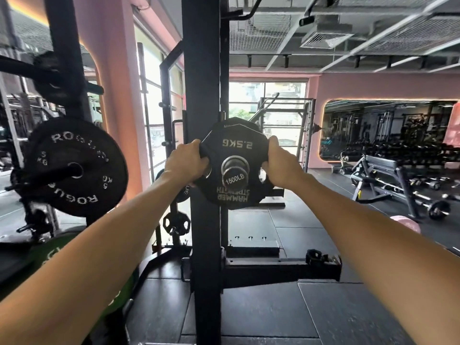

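A black 2.5 kg weight plate [236,145], printed upside down with "HAMMER STRENGTH", hangs on a steel barbell sleeve [235,174] whose end cap reads "1500LB". Another plate sits right behind it on the same sleeve. My left hand [187,162] grips the plate's left edge, fingers curled through a grip hole. My right hand [279,163] grips the right edge the same way. Both arms are stretched forward at chest height.
A black rack upright [203,70] stands just left of the plate. At the left a black 5 kg Rogue plate [74,168] hangs on another bar. A bench [388,175], dumbbells and a mirror lie to the right. Black rubber floor mats [286,314] lie below.
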A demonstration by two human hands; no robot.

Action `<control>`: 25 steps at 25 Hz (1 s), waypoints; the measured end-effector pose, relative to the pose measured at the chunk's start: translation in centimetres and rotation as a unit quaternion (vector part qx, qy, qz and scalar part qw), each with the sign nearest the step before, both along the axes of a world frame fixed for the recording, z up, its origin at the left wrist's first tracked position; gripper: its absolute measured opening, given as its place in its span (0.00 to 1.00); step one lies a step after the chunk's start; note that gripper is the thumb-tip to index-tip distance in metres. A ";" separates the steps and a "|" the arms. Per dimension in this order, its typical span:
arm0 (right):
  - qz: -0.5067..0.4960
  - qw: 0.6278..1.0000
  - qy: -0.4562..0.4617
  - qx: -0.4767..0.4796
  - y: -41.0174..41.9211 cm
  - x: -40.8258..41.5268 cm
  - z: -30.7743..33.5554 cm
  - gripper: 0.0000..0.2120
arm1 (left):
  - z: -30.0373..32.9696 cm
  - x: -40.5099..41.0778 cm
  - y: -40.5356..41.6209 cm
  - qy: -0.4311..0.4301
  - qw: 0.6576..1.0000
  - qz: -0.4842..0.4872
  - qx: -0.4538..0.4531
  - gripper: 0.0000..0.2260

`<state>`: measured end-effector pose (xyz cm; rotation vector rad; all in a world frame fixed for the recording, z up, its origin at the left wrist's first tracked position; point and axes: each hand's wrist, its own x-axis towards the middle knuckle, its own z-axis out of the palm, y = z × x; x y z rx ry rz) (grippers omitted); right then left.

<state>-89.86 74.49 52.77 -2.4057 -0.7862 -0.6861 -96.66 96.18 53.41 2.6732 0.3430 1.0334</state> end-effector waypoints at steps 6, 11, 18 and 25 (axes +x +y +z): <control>-0.005 0.999 0.022 -0.026 -3.3 -9.3 0.3 0.14 | 0.9 -10.0 -3.9 0.019 0.997 0.028 0.069 0.12; 0.019 0.999 0.007 -0.048 -2.0 -16.0 2.5 0.14 | 2.6 -17.2 -2.5 0.012 0.996 0.053 0.069 0.13; 0.067 0.996 0.006 -0.055 7.9 -24.6 4.8 0.22 | 4.6 -27.6 6.3 -0.006 0.994 0.085 0.064 0.12; 0.137 0.990 0.023 -0.034 24.7 -33.9 4.2 0.22 | 5.0 -38.4 23.3 0.000 0.988 0.119 0.102 0.15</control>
